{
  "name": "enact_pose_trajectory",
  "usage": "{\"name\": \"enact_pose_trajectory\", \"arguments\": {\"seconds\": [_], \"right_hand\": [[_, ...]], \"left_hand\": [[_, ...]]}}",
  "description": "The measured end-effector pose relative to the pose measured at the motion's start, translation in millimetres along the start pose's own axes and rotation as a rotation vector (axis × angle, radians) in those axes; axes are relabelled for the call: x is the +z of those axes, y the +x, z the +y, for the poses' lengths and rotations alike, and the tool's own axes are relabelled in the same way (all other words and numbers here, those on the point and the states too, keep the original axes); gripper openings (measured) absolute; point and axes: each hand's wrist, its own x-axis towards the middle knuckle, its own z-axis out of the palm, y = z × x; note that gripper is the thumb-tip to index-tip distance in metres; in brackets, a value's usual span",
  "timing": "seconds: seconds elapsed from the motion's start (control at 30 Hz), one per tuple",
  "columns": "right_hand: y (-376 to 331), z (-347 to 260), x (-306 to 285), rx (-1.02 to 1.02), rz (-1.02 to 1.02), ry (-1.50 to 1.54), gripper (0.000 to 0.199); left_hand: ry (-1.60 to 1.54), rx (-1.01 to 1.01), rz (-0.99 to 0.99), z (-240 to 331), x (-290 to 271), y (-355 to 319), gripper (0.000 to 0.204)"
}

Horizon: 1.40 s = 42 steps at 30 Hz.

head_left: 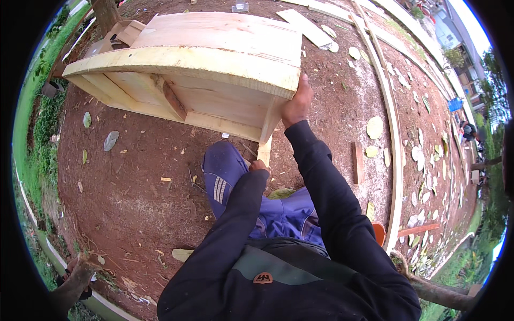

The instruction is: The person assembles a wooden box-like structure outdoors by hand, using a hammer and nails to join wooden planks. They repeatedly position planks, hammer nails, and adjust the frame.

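Our dark sleeves (321,214) reach over bare red soil (134,182): our right hand (297,104) clasps the pale wooden bench's (214,64) corner, while our left hand (258,166) curls around its leg (264,151).

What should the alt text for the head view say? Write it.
A person's right hand grips the corner of a pale wooden frame standing on red-brown dirt, while the left hand holds its lower leg. Planks and leaves lie around.

Bare reddish dirt ground (139,187) under me.
On it I see the pale wooden bench (214,59), long thin planks (393,134), a short wood block (357,162), scattered dry leaves (375,127) and wood chips.
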Motion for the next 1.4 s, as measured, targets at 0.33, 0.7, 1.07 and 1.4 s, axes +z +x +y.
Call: {"name": "enact_pose_trajectory", "arguments": {"seconds": [0.33,0.7,1.07,1.4], "right_hand": [[-22.6,49.2,4.6,0.527,0.076,0.453,0.045],[-15.4,62.1,-5.0,0.122,0.049,-0.119,0.051],[-12.7,30.3,-0.5,0.375,-0.011,0.199,0.051],[-13.8,53.3,-13.1,0.090,-0.113,-0.374,0.063]], "left_hand": [[0.123,0.130,-0.103,3.9,-1.8,12.2,0.087],[-0.292,0.488,0.692,-23.5,-114.1,-54.7,0.029],[-0.336,-0.354,0.540,-302.2,-92.6,15.2,0.018],[-0.228,-0.320,0.452,-301.4,-87.2,24.2,0.024]]}}
